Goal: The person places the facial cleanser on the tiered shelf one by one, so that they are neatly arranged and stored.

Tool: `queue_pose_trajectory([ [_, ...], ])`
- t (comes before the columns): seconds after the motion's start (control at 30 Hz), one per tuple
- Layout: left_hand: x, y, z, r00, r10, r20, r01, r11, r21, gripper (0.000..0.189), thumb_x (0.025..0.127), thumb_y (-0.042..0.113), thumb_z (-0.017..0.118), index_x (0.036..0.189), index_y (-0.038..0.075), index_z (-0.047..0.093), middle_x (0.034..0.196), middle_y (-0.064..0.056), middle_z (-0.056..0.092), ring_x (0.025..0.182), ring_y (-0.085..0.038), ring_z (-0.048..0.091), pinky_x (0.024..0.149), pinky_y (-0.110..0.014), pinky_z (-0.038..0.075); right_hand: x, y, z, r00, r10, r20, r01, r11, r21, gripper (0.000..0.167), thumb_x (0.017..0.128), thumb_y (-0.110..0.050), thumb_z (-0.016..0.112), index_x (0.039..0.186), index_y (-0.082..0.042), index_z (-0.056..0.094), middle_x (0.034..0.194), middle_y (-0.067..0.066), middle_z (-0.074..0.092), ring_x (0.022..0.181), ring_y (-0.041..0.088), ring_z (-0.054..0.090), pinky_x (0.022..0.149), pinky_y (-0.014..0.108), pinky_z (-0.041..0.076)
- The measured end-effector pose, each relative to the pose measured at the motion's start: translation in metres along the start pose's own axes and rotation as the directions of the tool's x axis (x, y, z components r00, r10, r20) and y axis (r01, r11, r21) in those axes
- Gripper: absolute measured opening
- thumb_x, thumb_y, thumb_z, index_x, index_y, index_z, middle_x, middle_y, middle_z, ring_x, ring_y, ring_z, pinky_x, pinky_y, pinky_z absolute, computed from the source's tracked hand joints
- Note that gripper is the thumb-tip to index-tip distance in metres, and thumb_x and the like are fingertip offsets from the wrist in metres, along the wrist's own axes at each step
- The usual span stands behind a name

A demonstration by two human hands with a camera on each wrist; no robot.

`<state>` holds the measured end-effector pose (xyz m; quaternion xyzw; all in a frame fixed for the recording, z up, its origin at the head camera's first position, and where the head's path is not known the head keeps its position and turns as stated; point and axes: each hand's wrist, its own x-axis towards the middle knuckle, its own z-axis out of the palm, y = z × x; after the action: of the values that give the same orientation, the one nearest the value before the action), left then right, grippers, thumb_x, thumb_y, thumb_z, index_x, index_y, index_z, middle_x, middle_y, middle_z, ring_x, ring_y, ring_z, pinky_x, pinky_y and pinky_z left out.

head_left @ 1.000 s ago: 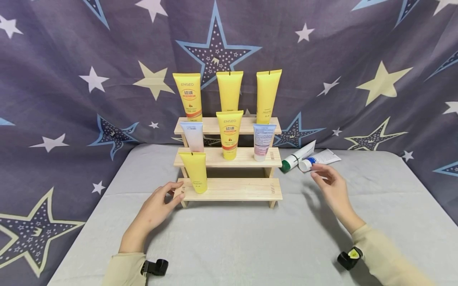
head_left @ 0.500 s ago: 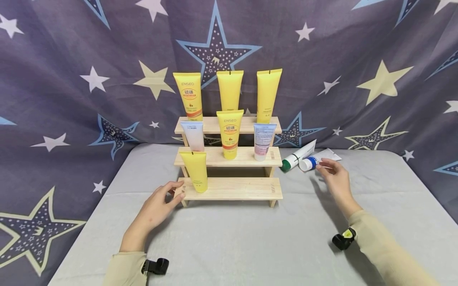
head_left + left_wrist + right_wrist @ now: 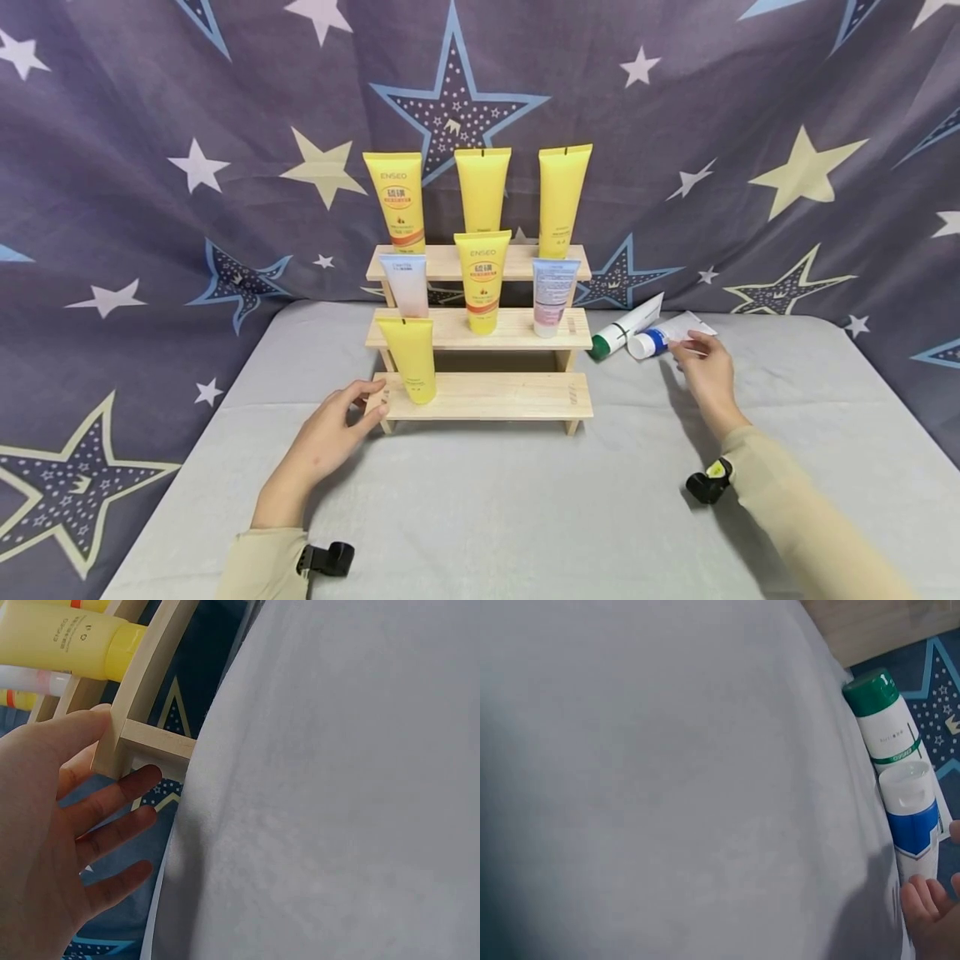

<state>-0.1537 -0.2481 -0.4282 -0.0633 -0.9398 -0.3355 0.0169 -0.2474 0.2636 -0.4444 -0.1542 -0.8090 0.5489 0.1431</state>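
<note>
In the head view my left hand (image 3: 333, 429) holds the left end of the lowest step of a wooden display stand (image 3: 517, 398), its thumb and index finger at the board's edge. A yellow squeeze tube (image 3: 411, 362) stands cap-down on that step beside this hand. My right hand (image 3: 705, 375) is at a white squeeze tube with a blue band (image 3: 656, 340), which lies on the cloth right of the stand. In the right wrist view its bent fingers (image 3: 922, 896) meet the body of that tube, below the blue band. A white tube with a green cap (image 3: 871, 694) lies alongside.
Three yellow tubes, one of them the left tube (image 3: 397, 204), stand on the top step. The middle step bears a pale tube (image 3: 405, 287), a yellow tube (image 3: 482, 283) and a blue-pink tube (image 3: 553, 296). Grey cloth (image 3: 510, 517) covers the table; a star-patterned curtain (image 3: 247, 75) hangs behind.
My right hand has moved from beside the blue-banded tube's cap rightward along it to its body, fingers drawing in. The left hand has stayed at the stand.
</note>
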Motion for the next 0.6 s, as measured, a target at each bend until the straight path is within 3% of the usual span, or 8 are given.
queue_pose_trajectory([
  [0.33,0.000,-0.002,0.001,1.000,0.002,-0.005,-0.002,1.000,0.001,0.052,0.099,0.048,0.055,0.140,0.016,0.055,0.128,-0.015,0.060,0.113,-0.031,0.055,0.096,-0.056,0.042,0.012,0.003,0.010,0.995,0.045,-0.088,-0.046,0.999,-0.010,0.065,0.091,-0.018,0.068,0.138,0.016,0.038,0.091,0.004,0.052,0.057,-0.003,0.049,0.057,0.010,0.042],
  [0.47,0.000,-0.001,0.001,1.000,0.004,-0.004,-0.004,1.000,0.001,0.053,0.099,0.049,0.055,0.140,0.015,0.055,0.131,-0.015,0.059,0.113,-0.031,0.055,0.096,-0.056,0.043,0.019,0.001,0.016,0.991,0.057,-0.120,-0.069,0.993,-0.098,0.067,0.093,-0.022,0.066,0.140,0.016,0.036,0.097,0.013,0.052,0.082,0.018,0.054,0.081,0.027,0.046],
  [0.6,0.000,-0.002,0.002,1.000,0.001,-0.004,-0.001,1.000,0.003,0.053,0.099,0.049,0.055,0.140,0.015,0.055,0.131,-0.015,0.059,0.113,-0.031,0.055,0.096,-0.057,0.043,0.024,-0.002,0.020,0.991,0.069,-0.118,-0.088,0.982,-0.170,0.070,0.095,-0.024,0.062,0.142,0.019,0.032,0.123,0.035,0.049,0.115,0.042,0.049,0.105,0.046,0.036],
])
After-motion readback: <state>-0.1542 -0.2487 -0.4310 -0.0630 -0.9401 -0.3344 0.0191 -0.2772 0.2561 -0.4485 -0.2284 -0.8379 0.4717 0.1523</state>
